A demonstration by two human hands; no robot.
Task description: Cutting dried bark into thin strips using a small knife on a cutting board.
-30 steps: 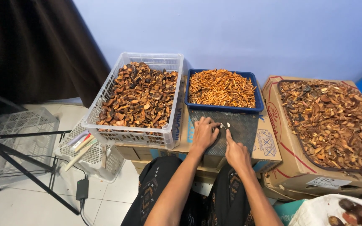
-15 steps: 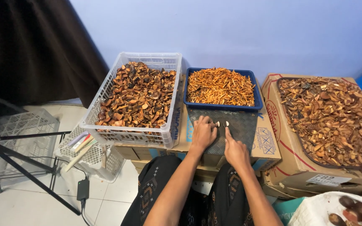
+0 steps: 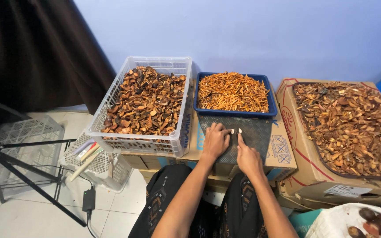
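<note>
My left hand lies flat on a dark patterned mat on top of a cardboard box, fingers spread, its fingertips touching a small pale piece. My right hand rests beside it with the index finger stretched toward a second small pale piece. The two pieces lie side by side on the mat, just in front of a blue tray filled with orange slivers.
A white plastic crate of dark brown shell pieces stands to the left. A large cardboard box of brown husk pieces sits at the right. A black tripod, a small basket and a charger are on the tiled floor.
Both hands stayed on the mat. The fingers have drawn slightly apart and the two pale pieces now lie separated between the fingertips.
</note>
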